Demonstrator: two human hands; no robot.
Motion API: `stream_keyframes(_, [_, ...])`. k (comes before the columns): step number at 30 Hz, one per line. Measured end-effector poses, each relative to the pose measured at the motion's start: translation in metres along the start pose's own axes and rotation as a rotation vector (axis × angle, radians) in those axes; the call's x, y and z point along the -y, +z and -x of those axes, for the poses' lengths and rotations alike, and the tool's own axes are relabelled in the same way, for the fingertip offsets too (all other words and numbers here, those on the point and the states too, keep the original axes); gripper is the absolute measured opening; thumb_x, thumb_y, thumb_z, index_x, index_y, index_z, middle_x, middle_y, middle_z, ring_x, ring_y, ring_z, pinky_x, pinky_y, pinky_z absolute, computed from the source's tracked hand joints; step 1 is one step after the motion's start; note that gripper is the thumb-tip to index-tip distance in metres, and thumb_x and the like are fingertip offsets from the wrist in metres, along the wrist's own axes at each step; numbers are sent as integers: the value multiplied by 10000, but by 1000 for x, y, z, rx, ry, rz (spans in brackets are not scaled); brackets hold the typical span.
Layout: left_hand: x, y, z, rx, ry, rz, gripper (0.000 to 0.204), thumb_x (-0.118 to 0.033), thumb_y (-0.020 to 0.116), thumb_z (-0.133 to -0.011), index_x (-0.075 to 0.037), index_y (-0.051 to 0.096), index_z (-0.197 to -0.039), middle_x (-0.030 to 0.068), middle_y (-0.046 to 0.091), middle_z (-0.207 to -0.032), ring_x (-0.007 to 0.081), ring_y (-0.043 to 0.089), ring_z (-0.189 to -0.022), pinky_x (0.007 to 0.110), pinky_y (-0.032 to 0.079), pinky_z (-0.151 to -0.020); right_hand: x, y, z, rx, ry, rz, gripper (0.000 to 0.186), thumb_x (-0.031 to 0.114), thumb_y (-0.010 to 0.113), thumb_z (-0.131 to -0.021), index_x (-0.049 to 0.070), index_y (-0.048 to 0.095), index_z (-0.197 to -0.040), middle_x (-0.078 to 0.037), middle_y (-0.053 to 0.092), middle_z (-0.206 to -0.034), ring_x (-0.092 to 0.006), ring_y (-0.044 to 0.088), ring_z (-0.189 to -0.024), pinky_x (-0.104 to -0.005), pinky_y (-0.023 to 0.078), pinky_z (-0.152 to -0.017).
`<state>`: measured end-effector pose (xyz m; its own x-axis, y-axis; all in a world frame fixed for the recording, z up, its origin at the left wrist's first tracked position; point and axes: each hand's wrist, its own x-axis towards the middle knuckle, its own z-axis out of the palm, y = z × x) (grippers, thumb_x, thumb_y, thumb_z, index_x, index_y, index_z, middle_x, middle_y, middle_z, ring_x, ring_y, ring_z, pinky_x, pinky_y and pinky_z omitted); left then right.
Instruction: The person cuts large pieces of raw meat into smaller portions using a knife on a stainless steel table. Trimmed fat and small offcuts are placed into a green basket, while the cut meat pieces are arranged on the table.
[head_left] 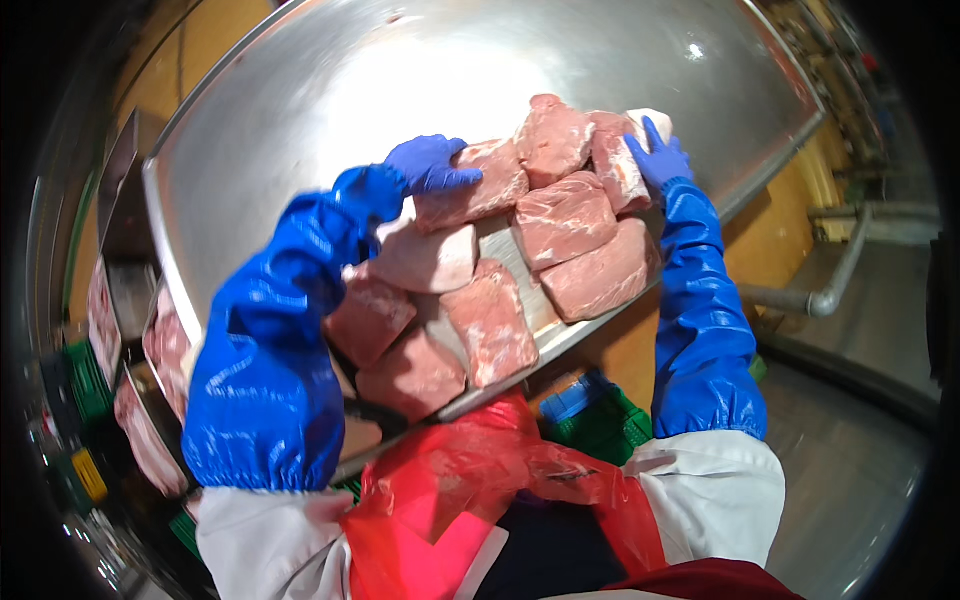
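Note:
Both hands wear purple-blue gloves, with shiny blue sleeve covers up the forearms. My left hand (428,163) rests against the far left end of a raw pink meat slab (495,178), thumb and forefinger apart. Over at the right, my right hand (662,158) has its fingers spread on a white fatty piece (648,124), beside a pink slab with a pale edge (618,165). Several more boneless meat cuts lie close together between my arms, among them a marbled slab (565,220) and a pale, fat-topped cut (428,255). Neither hand lifts anything.
The cuts lie on a large metal table (270,130) with a raised rim. Beyond its left edge, long pieces of meat (150,440) lie near green crates (88,385). A green crate (605,430) shows below the near edge, and a grey pipe (840,270) stands at the right.

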<state>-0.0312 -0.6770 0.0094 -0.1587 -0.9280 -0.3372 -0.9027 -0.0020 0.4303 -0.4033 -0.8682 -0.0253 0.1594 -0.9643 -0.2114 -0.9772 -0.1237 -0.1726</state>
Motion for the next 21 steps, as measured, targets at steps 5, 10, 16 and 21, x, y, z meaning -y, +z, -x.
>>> stream_keyframes(5, [-16,-39,142,-114,11,66,793,-681,574,-883,-80,541,-1400,256,596,-1330,425,552,-1251,470,445,-1044,102,22,144,-142,-820,-555,636,331,691,-911,186,476,-1492,-218,611,-1317,-350,627,-1131,-461,499,-977])
stream_keyframes(10, [-40,-70,377,-363,-100,199,616,-469,618,-938,-110,527,-1431,167,568,-1405,333,512,-1336,439,387,-1125,224,35,370,404,-935,-701,511,202,674,-923,102,555,-1410,-161,681,-992,-276,671,-880,-405,547,-821])
stream_keyframes(16, [5,69,585,-952,-441,705,562,-337,718,-897,-54,573,-1360,102,621,-1320,228,581,-1207,399,457,-1022,259,9,449,418,-1074,-339,753,297,687,-886,121,362,-1542,-272,589,-1240,-441,593,-1138,-498,491,-964])
stream_keyframes(21, [10,134,558,-1012,-415,358,758,-404,765,-844,-61,479,-1456,258,418,-1483,422,426,-1366,482,353,-1152,265,41,450,365,-818,-153,596,283,656,-884,109,483,-1428,-260,691,-1062,-388,695,-907,-454,552,-857])
